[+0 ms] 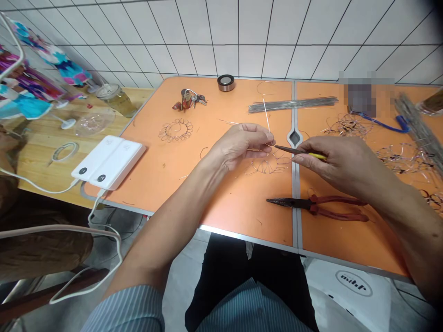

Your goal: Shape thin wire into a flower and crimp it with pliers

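My left hand [246,142] pinches a thin wire [266,115] that rises from its fingertips above the orange table [228,193]. My right hand [332,159] is closed on small yellow-handled pliers [289,149], whose dark tip is at the left fingertips. Whether the tip grips the wire is too small to tell. Beneath the hands lies a looped wire piece [268,165]. Nearer the front edge, long-nose pliers with red handles [321,205] rest across the table's metal seam. Behind the hands is a bundle of straight wires [294,104].
A wire ring [176,130], keys [195,99] and a tape roll [226,83] lie at left and back. White boxes with cables [109,161] stand at the left edge. Tangled wire pieces [403,158] and a blue cord [384,123] are at right. Tiled wall behind.
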Demonstrator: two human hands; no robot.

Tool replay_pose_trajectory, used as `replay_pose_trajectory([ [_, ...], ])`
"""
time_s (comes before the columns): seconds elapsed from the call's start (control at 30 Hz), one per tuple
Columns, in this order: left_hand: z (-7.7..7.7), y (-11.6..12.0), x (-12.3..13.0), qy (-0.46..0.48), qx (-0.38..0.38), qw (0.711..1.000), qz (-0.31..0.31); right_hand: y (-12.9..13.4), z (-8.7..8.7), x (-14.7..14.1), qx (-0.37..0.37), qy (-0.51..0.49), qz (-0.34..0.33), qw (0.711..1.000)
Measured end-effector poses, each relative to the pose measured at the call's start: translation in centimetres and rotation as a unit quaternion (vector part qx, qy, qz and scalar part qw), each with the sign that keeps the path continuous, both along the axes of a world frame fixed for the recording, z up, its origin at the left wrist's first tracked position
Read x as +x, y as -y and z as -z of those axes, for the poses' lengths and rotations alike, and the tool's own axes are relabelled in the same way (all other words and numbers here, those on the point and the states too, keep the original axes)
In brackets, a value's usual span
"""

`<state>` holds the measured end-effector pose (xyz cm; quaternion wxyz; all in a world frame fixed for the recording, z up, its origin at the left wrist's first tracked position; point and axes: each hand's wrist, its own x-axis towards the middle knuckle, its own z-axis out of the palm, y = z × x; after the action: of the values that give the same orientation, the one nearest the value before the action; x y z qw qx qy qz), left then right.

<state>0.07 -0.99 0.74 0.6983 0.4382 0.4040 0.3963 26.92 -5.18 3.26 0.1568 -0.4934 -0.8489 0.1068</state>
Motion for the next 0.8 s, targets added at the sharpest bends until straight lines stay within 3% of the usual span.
replay_pose_trajectory([
  [0.8, 0.29, 0.02, 0.3, -0.01, -0.012, 1.0, 0.026, -0.11, 0.33, 0.04, 0.021, -0.008, -0.025, 0.999],
])
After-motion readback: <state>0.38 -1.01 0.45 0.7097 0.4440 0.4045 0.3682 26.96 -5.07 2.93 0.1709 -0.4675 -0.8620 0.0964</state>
